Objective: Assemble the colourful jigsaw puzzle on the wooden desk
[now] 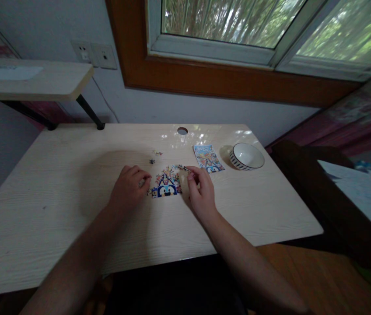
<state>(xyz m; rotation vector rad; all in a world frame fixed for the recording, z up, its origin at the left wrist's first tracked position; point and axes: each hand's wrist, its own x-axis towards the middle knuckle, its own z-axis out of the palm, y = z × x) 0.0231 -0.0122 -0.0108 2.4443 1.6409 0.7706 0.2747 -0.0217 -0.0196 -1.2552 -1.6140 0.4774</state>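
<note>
Both left hand and right hand half-curled; I can't tell what they hold; jigsaw between them.

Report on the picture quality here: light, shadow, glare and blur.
Head view: dim room, with the window brightest; dappled light spots near the far edge of the table; a soft shadow on the table beside the left hand; the curtain smeared at the right; fine detail in the puzzle too small to read.
</note>
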